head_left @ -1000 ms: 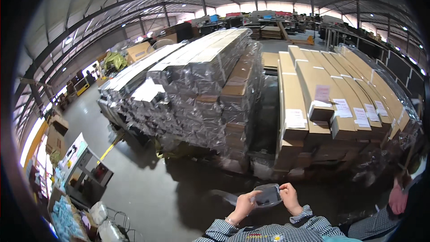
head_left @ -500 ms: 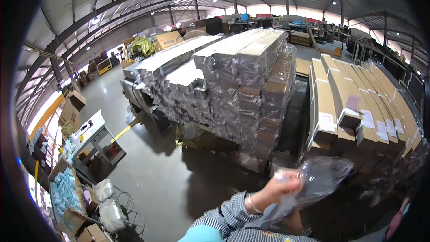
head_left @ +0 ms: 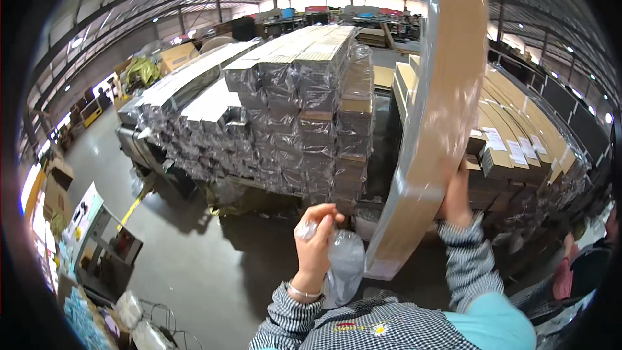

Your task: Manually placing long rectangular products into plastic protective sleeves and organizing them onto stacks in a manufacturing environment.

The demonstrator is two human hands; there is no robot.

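Observation:
My left hand (head_left: 312, 246) is closed round a bunched piece of clear plastic film (head_left: 345, 262), which hangs down beside the wrist. A long, narrow cardboard box (head_left: 435, 123), sleeved in shiny clear plastic, stands on end in front of me, slightly tilted. Its top runs past the upper edge of the view. My right hand (head_left: 458, 198) grips this box along its right side; some fingertips are hidden or blurred against it. The box's lower end sits just right of the hanging film, apart from my left hand.
A large stack of plastic-wrapped long boxes (head_left: 291, 110) stands ahead. More brown cartons with white labels (head_left: 512, 142) lie stacked at right, partly behind the upright box. Another person's pink sleeve (head_left: 565, 275) shows at lower right. A small worktable (head_left: 97, 233) stands at left.
The long box has come upright into view, held by my right hand. My left hand has moved left with the clear film. The view has swung right, and another person shows more at lower right.

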